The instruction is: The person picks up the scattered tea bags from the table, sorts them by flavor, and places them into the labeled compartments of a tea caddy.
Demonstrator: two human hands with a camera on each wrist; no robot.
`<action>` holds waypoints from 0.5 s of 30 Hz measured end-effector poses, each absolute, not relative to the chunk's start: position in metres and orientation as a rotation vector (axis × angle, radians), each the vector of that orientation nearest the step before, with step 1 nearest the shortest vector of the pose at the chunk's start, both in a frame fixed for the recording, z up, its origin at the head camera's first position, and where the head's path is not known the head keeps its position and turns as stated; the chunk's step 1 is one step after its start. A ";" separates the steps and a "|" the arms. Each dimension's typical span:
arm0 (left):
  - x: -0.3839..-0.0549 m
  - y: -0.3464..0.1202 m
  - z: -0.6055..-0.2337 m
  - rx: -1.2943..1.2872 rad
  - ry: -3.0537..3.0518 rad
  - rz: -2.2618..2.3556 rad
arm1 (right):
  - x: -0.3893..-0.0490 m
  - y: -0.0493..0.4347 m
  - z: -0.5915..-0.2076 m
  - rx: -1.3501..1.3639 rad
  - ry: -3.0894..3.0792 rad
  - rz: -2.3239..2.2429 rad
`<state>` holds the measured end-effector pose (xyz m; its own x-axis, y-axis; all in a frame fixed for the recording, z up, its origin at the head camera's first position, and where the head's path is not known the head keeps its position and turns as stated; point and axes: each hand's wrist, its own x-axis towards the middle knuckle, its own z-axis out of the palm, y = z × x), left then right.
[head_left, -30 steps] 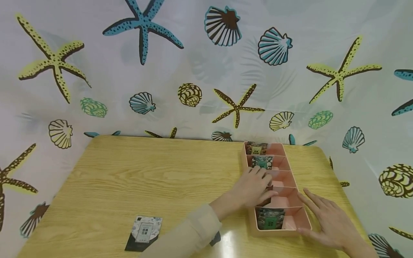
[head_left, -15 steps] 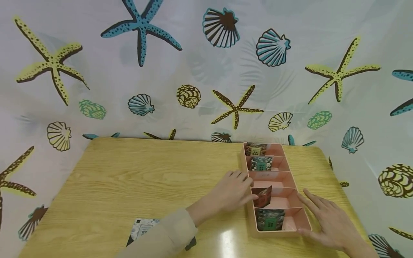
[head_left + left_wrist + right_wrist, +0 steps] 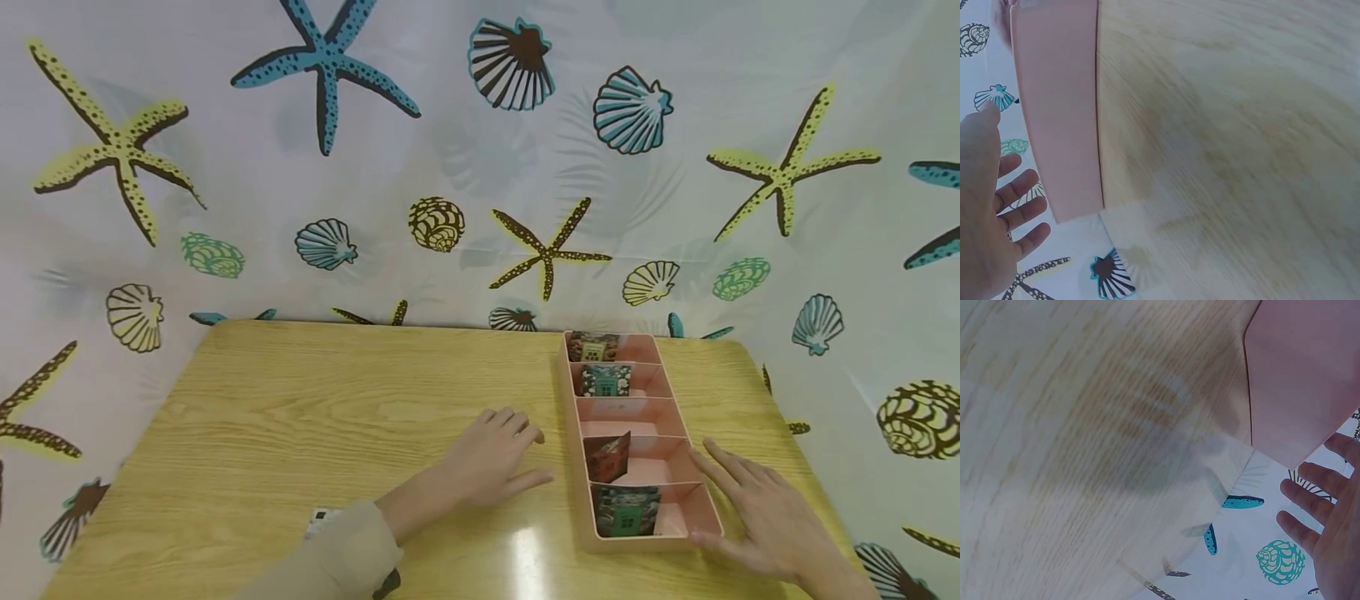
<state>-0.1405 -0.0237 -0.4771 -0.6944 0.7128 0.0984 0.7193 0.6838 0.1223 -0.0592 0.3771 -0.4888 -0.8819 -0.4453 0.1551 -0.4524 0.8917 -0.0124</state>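
Observation:
A long pink divided box (image 3: 581,467) stands on the right part of the table. My left hand (image 3: 483,462) holds nothing and hovers left of the box, fingers loosely bent and thumb apart. Against the box's right side, near the front, my right hand (image 3: 776,521) rests with spread fingers. Inside, a red packet (image 3: 609,458) leans at an angle in the second compartment from the front. The front compartment bears a dark green-labelled packet (image 3: 628,510). Further back stand a teal floral packet (image 3: 606,380) and a brown packet (image 3: 594,346).
My left sleeve (image 3: 337,550) covers most of a white packet (image 3: 318,521) on the wooden table (image 3: 337,392). A dark corner (image 3: 387,583) of something flat shows beside the cuff. Behind hangs a pale cloth (image 3: 450,100) printed with starfish and shells.
My left hand has come out of the box and moved left, leaving the red packet in its compartment. The left sleeve now hides more of the white packet. My right hand stays at the box.

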 end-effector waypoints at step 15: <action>-0.126 -0.095 -0.490 -1.146 -2.844 -0.354 | -0.061 0.376 -0.488 0.704 -2.896 0.062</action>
